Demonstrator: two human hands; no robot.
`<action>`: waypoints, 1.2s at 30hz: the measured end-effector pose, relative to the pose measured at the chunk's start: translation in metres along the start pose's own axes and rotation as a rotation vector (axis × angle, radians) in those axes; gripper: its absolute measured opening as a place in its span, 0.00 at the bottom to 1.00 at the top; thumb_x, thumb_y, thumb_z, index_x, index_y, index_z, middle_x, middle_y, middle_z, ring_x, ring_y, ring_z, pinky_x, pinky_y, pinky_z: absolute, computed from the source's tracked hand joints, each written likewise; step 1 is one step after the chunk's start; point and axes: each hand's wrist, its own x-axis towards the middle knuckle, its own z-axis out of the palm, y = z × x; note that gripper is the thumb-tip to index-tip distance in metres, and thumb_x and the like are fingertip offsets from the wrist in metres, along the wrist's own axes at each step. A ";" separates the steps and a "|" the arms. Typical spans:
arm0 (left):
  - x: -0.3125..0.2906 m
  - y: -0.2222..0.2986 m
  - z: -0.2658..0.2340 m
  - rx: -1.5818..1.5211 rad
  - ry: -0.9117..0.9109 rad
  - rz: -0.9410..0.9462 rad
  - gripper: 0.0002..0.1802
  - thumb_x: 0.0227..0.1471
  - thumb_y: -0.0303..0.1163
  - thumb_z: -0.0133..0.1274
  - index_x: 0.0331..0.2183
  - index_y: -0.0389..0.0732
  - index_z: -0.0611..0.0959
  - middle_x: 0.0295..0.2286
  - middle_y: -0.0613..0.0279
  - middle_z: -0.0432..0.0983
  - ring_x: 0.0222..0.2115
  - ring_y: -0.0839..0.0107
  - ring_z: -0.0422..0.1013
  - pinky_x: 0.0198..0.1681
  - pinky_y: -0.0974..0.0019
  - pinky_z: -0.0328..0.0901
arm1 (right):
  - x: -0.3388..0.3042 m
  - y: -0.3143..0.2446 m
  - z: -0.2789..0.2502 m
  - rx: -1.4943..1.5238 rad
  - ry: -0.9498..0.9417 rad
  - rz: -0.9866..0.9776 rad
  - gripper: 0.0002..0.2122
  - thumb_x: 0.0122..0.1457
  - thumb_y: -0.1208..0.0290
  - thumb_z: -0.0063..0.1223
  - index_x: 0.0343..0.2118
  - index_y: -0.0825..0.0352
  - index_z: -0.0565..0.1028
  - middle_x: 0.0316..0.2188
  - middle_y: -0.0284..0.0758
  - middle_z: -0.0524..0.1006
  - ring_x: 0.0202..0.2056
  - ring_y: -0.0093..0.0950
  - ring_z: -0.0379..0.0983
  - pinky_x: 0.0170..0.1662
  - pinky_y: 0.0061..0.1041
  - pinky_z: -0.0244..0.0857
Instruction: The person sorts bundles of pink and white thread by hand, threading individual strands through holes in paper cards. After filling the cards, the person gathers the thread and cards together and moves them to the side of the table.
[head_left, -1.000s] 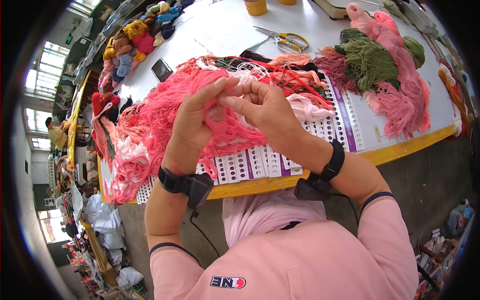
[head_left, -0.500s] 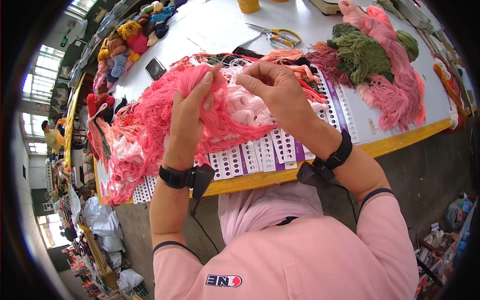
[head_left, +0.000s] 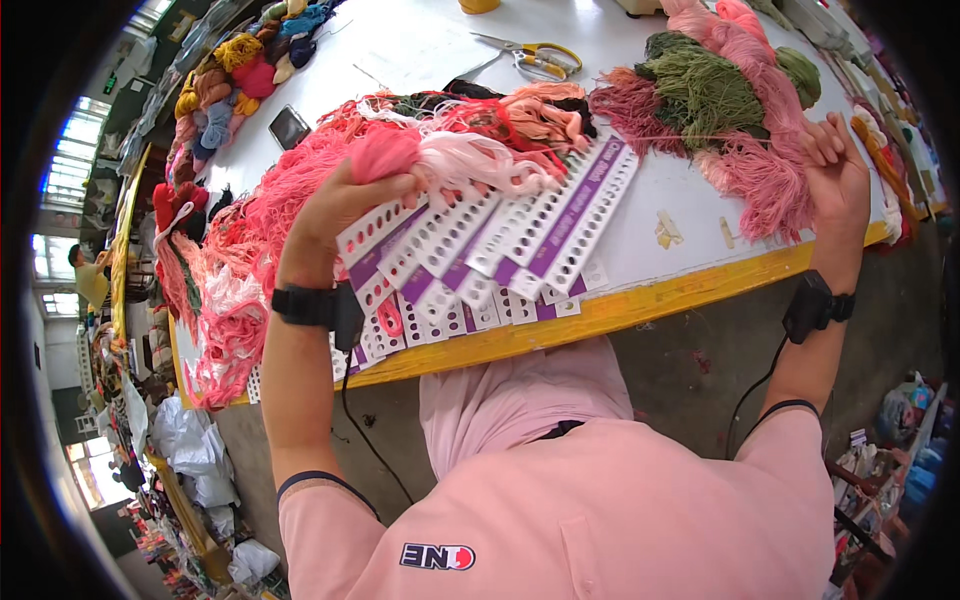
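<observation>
My left hand (head_left: 345,205) is closed around a bunch of coral-pink embroidery thread (head_left: 388,152) above the table's front. Below and beside it, white-and-purple punched thread cards (head_left: 585,215) fan out, tilted, with pale pink thread (head_left: 470,160) lying over their upper ends. Far to the right, my right hand (head_left: 838,170) is raised beside a long pink skein (head_left: 775,110), fingers curled together; what they pinch is too fine to make out. A tangled heap of pink and red thread (head_left: 270,235) spreads left of the cards and partly under my left hand.
Yellow-handled scissors (head_left: 545,62) lie at the back of the white table (head_left: 640,250), which has a yellow front edge. A phone (head_left: 289,128) rests at left, near piled coloured skeins (head_left: 240,80). Green thread (head_left: 705,95) sits under the pink skein at right.
My right hand has swung far out to the right from beside my left hand. My left hand has moved slightly left and lower. Several cards are now lifted and fanned out.
</observation>
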 end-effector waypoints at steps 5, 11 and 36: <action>-0.008 0.004 0.021 -0.223 0.207 -0.022 0.10 0.56 0.28 0.55 0.41 0.38 0.78 0.35 0.65 0.77 0.33 0.79 0.73 0.37 0.73 0.69 | 0.002 -0.031 -0.009 -0.184 0.085 -0.191 0.09 0.63 0.77 0.47 0.42 0.77 0.69 0.30 0.35 0.72 0.33 0.27 0.68 0.40 0.24 0.63; -0.018 -0.043 0.012 -0.358 0.435 0.233 0.07 0.61 0.29 0.49 0.39 0.39 0.77 0.32 0.69 0.74 0.34 0.76 0.74 0.38 0.71 0.71 | 0.008 0.034 0.015 -1.432 0.064 -0.416 0.17 0.59 0.68 0.56 0.49 0.70 0.72 0.44 0.35 0.73 0.44 0.22 0.71 0.46 0.21 0.67; 0.010 -0.069 0.093 -0.009 0.183 0.268 0.08 0.48 0.22 0.60 0.33 0.35 0.79 0.35 0.58 0.77 0.36 0.70 0.74 0.41 0.64 0.69 | -0.043 0.158 0.085 -1.892 -0.685 -0.681 0.15 0.51 0.73 0.58 0.43 0.66 0.78 0.39 0.41 0.80 0.39 0.36 0.79 0.38 0.30 0.74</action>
